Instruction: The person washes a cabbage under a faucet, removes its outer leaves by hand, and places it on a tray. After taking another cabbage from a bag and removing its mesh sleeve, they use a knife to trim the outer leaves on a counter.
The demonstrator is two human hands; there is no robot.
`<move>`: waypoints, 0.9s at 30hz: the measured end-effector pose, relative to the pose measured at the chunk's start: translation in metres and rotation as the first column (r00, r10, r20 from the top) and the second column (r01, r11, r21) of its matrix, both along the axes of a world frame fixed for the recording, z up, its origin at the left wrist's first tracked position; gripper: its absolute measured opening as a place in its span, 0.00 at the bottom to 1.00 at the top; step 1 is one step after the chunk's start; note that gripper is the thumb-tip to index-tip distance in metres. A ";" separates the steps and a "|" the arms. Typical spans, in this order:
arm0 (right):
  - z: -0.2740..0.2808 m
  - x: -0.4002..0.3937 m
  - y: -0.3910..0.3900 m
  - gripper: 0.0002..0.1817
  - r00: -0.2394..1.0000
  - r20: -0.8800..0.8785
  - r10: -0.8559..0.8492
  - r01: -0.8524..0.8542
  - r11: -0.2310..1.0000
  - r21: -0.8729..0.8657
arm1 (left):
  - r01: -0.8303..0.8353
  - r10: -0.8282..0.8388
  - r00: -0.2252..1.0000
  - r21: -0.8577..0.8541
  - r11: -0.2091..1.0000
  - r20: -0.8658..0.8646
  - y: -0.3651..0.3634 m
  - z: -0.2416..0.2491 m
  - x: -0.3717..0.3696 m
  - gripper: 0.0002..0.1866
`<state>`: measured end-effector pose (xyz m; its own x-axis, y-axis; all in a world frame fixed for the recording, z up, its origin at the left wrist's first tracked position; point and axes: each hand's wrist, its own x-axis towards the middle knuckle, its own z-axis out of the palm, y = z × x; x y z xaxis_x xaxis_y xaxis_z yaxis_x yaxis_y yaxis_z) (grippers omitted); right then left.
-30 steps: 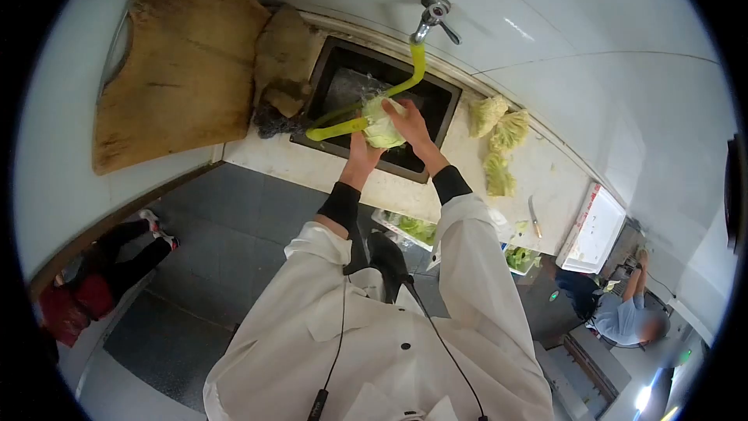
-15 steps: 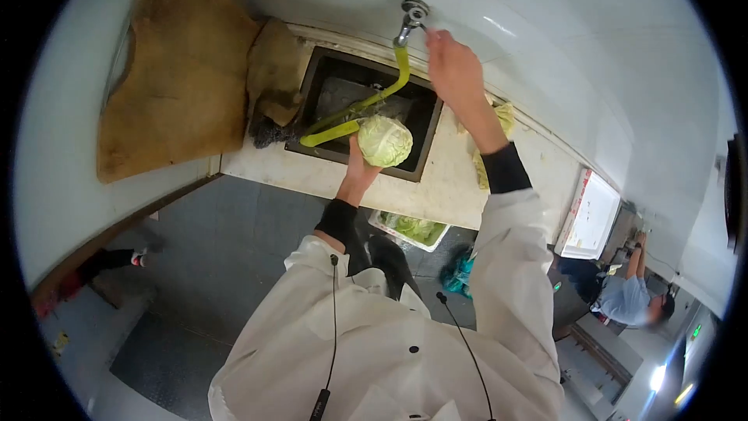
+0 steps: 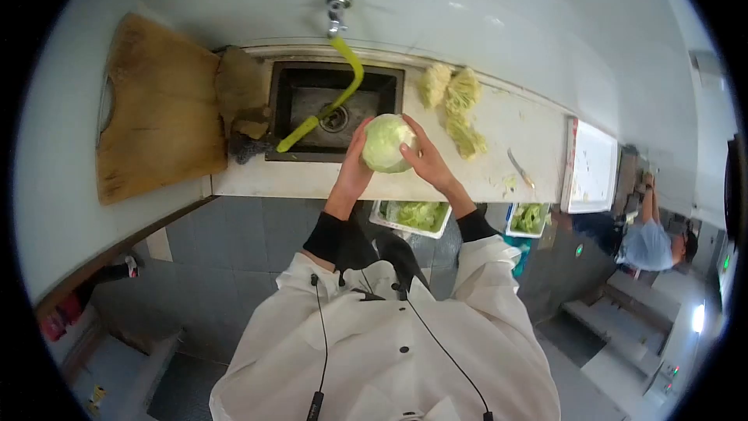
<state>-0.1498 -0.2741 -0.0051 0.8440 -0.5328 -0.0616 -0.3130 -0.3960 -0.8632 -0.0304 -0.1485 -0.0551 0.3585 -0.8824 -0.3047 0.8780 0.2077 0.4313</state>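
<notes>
A round pale green cabbage (image 3: 385,143) is held up between both hands, over the front right corner of the dark sink (image 3: 339,72). My left hand (image 3: 355,162) cups its left side, fingers wrapped round it. On the right side, my right hand (image 3: 428,160) grips it, with the thumb across the front. A yellow-green hose (image 3: 357,70) hangs from the wall tap (image 3: 336,17) and its end lies over the sink. No water shows at the hose end. Several pieces of cut cabbage (image 3: 463,92) lie on the white counter (image 3: 499,121) right of the sink.
A knife (image 3: 521,168) lies on the counter at the right, near a white foam box (image 3: 590,165). A large wooden board (image 3: 164,109) leans at the left. Boxes of leaves (image 3: 418,217) stand below the counter edge. Another person (image 3: 648,242) is at the far right.
My right hand has left the tap and come down onto the cabbage. The cabbage has turned in my hands. My view has shifted right, bringing the knife into sight.
</notes>
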 end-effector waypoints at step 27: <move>0.005 -0.689 0.266 0.36 -0.273 0.034 -0.962 0.387 -0.077 0.919 | 0.786 -0.725 -0.148 0.525 0.327 0.673 -0.057 0.066 -0.533 0.46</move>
